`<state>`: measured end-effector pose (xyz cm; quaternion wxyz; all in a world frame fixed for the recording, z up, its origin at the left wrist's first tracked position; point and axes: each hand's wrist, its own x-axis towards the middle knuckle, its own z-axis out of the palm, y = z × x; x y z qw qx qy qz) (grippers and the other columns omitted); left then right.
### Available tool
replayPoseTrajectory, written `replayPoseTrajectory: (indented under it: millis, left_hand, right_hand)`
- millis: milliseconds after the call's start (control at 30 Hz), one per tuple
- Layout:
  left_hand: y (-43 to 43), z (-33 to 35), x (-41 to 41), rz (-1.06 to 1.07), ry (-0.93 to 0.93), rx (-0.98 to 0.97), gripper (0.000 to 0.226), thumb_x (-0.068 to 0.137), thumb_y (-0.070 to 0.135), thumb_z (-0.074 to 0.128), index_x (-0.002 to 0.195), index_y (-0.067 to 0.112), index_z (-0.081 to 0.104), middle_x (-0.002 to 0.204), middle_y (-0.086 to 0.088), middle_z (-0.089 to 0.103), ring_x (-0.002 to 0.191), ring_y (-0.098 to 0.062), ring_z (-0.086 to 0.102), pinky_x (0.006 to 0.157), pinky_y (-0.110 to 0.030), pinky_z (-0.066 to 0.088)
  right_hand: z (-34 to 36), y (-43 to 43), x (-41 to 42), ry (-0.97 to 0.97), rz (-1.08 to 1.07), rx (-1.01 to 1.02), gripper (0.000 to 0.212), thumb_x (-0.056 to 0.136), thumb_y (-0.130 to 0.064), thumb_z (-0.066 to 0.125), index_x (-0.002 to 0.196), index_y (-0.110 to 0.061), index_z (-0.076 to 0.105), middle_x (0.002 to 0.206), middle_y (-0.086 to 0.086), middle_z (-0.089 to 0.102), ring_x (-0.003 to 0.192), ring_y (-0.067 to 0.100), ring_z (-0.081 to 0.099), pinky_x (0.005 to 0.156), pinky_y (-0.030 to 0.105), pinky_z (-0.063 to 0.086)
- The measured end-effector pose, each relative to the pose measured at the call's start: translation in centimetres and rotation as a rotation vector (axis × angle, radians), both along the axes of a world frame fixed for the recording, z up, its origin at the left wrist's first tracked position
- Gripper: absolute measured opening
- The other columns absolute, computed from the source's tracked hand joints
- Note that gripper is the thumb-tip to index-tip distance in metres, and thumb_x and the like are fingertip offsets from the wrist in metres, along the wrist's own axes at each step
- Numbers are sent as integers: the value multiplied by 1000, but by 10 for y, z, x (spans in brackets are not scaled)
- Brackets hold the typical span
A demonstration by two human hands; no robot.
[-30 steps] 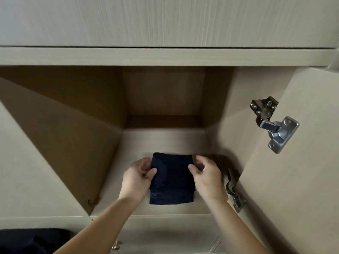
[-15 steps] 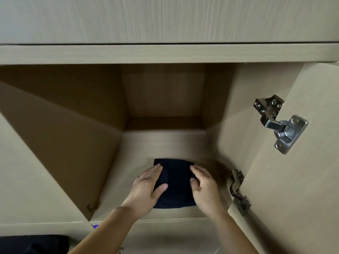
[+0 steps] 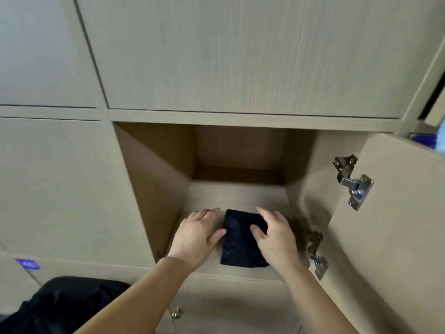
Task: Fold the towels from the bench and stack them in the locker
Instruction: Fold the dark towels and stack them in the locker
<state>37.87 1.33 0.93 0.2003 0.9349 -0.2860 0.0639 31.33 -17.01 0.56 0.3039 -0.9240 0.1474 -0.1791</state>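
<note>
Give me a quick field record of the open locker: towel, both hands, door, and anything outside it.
towel: one dark folded towel, flat on the locker floor, near the front edge
left hand: fingers straight, beside the towel's left edge, thumb at that edge
right hand: relaxed, resting over the towel's right side
door: open, to the right, with two metal hinges
outside: dark fabric pile at lower left; cannot tell whether it is towels
stack: one towel in the locker
</note>
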Motion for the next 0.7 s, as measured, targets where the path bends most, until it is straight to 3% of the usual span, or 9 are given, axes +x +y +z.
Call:
replayPoseTrajectory:
  millis: [300,700]
  left_hand:
    - [136,46,-90,269,-43,-25,59,97,49,49,149,23,38,146,3,47,135,-19,41,109,-31,32]
    - [366,5,-239,743,46,-86,50,95,35,61,140,15,52,136,-6,57,126,-30,50,101,-40,40]
  right_hand:
    - [49,123,-55,-29,234,-51,51,94,-33,58,142,-24,45,143,-2,47,133,17,40,105,29,36]
    - [-3,322,-114,50,681,-112,50,92,-29,53,141,-19,46,137,2,51,129,21,42,107,32,35]
